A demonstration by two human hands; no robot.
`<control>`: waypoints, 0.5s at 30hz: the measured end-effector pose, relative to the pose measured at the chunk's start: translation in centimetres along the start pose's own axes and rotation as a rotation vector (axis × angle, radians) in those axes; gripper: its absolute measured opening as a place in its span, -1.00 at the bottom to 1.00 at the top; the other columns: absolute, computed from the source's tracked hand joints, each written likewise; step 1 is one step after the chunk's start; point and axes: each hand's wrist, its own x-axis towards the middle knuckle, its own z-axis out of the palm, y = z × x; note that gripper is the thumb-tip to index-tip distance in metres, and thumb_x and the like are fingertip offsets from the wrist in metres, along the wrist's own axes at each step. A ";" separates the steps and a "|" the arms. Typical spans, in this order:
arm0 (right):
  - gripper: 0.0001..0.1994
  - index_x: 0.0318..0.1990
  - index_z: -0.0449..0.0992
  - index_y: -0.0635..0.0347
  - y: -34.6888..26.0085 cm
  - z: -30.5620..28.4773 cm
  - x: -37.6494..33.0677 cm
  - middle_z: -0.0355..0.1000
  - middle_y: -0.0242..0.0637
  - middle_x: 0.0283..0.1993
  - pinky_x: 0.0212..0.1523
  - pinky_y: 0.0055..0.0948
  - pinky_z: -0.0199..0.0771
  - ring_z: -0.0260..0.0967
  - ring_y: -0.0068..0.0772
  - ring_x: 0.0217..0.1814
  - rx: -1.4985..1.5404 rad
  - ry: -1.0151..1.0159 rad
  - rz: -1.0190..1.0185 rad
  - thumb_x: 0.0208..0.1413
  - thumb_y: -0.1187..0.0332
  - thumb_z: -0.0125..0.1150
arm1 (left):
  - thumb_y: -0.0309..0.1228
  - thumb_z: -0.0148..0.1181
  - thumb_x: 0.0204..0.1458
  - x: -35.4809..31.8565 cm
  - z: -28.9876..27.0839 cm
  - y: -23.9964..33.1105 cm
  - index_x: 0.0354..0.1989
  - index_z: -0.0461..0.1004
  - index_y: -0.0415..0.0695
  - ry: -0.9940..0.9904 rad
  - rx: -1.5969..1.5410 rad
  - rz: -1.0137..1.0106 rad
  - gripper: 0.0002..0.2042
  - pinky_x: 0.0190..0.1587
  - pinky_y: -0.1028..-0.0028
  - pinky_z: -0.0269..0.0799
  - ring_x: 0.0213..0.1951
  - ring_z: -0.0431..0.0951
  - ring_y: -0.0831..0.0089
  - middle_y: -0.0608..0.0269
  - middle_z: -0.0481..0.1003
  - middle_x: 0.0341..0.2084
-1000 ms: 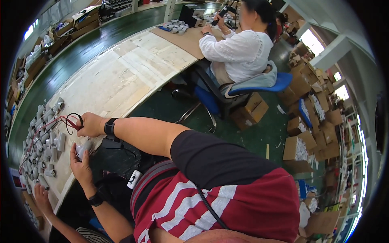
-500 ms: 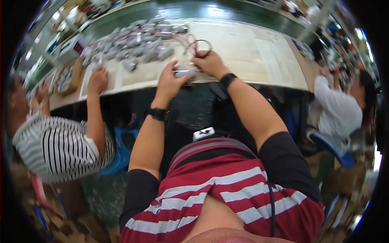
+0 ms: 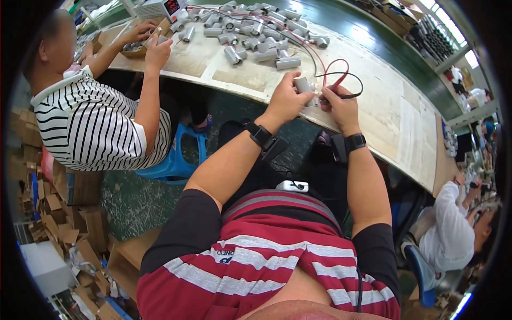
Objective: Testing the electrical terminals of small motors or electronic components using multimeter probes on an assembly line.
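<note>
— Metal, by the look of that small grey cylinder (image 3: 304,84): rigid, light enough for one hand, and probably a bit slick on its smooth wall.

— Where is it?

— Just above the near edge of the tabletop (image 3: 384,112), pinched in the left hand (image 3: 286,98), whose fingers are curled round its side. That seems the sensible hold: across the barrel, leaving the end free.

— And the right hand (image 3: 341,104)?

— Closed narrowly on the tips of the red and black leads (image 3: 341,80), pressed right against the cylinder. The wires are soft and loop back over the tabletop, so they will drag if tugged.

— How does the piece look?

— Short, stubby, dull silver, much like the pile of grey cylinders (image 3: 256,32) lying farther back. Finer detail is too small to tell.

— Anyone else nearby?

— A person in a striped shirt (image 3: 90,122) sits to the left, hands busy at their own spot, well apart.
</note>
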 end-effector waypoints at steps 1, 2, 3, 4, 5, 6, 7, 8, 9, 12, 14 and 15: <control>-0.84 -0.19 0.63 0.26 0.0 -0.1 0.0 0.60 -0.35 -0.37 -0.44 -0.60 0.49 0.48 -0.60 -0.46 0.008 0.000 -0.012 0.24 0.33 0.36 | -0.46 0.47 0.04 0.0 0.0 0.0 0.30 0.25 -0.33 0.011 0.006 -0.002 -0.33 -0.12 0.43 0.57 -0.13 0.60 0.40 -0.01 0.51 -0.03; -0.84 -0.19 0.63 0.27 0.0 -0.1 -0.1 0.60 -0.35 -0.37 -0.43 -0.61 0.49 0.48 -0.61 -0.46 0.019 0.011 -0.028 0.24 0.34 0.36 | -0.46 0.47 0.03 -0.1 0.1 0.1 0.30 0.24 -0.32 0.002 0.086 0.029 -0.31 -0.11 0.42 0.57 -0.12 0.59 0.39 -0.01 0.50 -0.02; -0.84 -0.19 0.63 0.27 0.1 -0.1 -0.2 0.60 -0.35 -0.37 -0.43 -0.61 0.49 0.48 -0.61 -0.46 0.018 -0.004 -0.026 0.24 0.34 0.36 | -0.46 0.47 0.02 -0.2 0.2 0.1 0.31 0.22 -0.31 -0.008 0.165 0.059 -0.29 -0.09 0.41 0.56 -0.12 0.59 0.38 -0.01 0.49 -0.01; -0.84 -0.19 0.63 0.27 0.0 -0.2 -0.3 0.60 -0.33 -0.36 -0.43 -0.60 0.50 0.48 -0.59 -0.46 0.023 -0.004 -0.030 0.25 0.35 0.35 | -0.47 0.48 0.01 -0.2 0.2 0.2 0.32 0.20 -0.31 -0.019 0.245 0.091 -0.28 -0.08 0.40 0.56 -0.11 0.58 0.36 -0.01 0.48 -0.01; -0.84 -0.18 0.62 0.28 0.1 -0.3 -0.4 0.60 -0.32 -0.36 -0.43 -0.59 0.51 0.49 -0.58 -0.46 0.028 -0.003 -0.034 0.26 0.35 0.34 | -0.47 0.48 0.01 -0.2 0.2 0.3 0.32 0.20 -0.31 -0.013 0.250 0.091 -0.28 -0.08 0.40 0.56 -0.11 0.58 0.36 -0.01 0.48 -0.01; -0.85 -0.18 0.62 0.28 0.1 -0.4 -0.5 0.60 -0.30 -0.36 -0.42 -0.58 0.52 0.49 -0.56 -0.46 0.047 -0.020 -0.051 0.26 0.36 0.33 | -0.43 0.48 -0.02 -0.3 -0.1 0.5 0.32 0.20 -0.31 0.026 0.224 0.113 -0.26 0.01 0.35 0.52 -0.06 0.57 0.29 -0.06 0.48 0.01; -0.85 -0.18 0.62 0.28 0.1 -0.6 -0.6 0.60 -0.30 -0.36 -0.42 -0.58 0.52 0.49 -0.56 -0.46 0.039 -0.010 -0.038 0.26 0.36 0.33 | -0.40 0.48 -0.04 -0.4 -0.5 0.6 0.31 0.21 -0.31 0.067 0.200 0.137 -0.25 0.09 0.30 0.49 0.00 0.56 0.21 -0.10 0.47 0.03; -0.84 -0.17 0.60 0.29 0.1 -0.9 -0.7 0.60 -0.26 -0.34 -0.41 -0.56 0.53 0.50 -0.52 -0.43 0.106 0.010 -0.043 0.28 0.36 0.31 | -0.40 0.47 -0.06 -0.2 -1.3 0.9 0.31 0.19 -0.31 0.063 0.211 0.113 -0.23 0.12 0.28 0.48 0.02 0.55 0.18 -0.12 0.46 0.04; -0.84 -0.17 0.59 0.29 0.2 -1.2 -0.7 0.60 -0.23 -0.32 -0.39 -0.53 0.55 0.52 -0.48 -0.41 0.173 0.032 -0.047 0.29 0.36 0.29 | -0.40 0.47 -0.07 0.0 -2.1 1.1 0.32 0.18 -0.31 0.194 0.149 0.128 -0.22 0.15 0.27 0.47 0.04 0.55 0.14 -0.13 0.45 0.05; -0.85 -0.16 0.57 0.30 0.5 -1.9 -0.3 0.60 -0.18 -0.30 -0.38 -0.49 0.56 0.53 -0.43 -0.39 0.304 0.055 -0.035 0.31 0.37 0.26 | -0.50 0.47 -0.09 1.4 -8.5 1.8 0.30 0.13 -0.30 0.517 0.170 0.179 -0.22 0.03 0.33 0.52 -0.01 0.54 0.22 -0.07 0.43 0.02; -0.86 -0.16 0.56 0.30 0.6 -2.2 -0.1 0.60 -0.15 -0.30 -0.40 -0.48 0.56 0.53 -0.39 -0.40 0.421 0.072 -0.013 0.31 0.38 0.25 | -0.57 0.42 -0.03 3.4 -14.0 1.9 0.30 0.12 -0.38 0.632 0.091 0.158 -0.26 -0.06 0.37 0.56 -0.08 0.58 0.29 -0.06 0.47 -0.05; -0.86 -0.16 0.56 0.30 0.7 -2.3 0.0 0.60 -0.15 -0.30 -0.40 -0.48 0.56 0.53 -0.39 -0.40 0.423 0.076 -0.015 0.31 0.38 0.25 | -0.54 0.45 -0.06 4.6 -16.8 1.8 0.28 0.14 -0.38 0.679 0.118 0.096 -0.26 -0.07 0.37 0.55 -0.08 0.58 0.29 -0.08 0.49 -0.08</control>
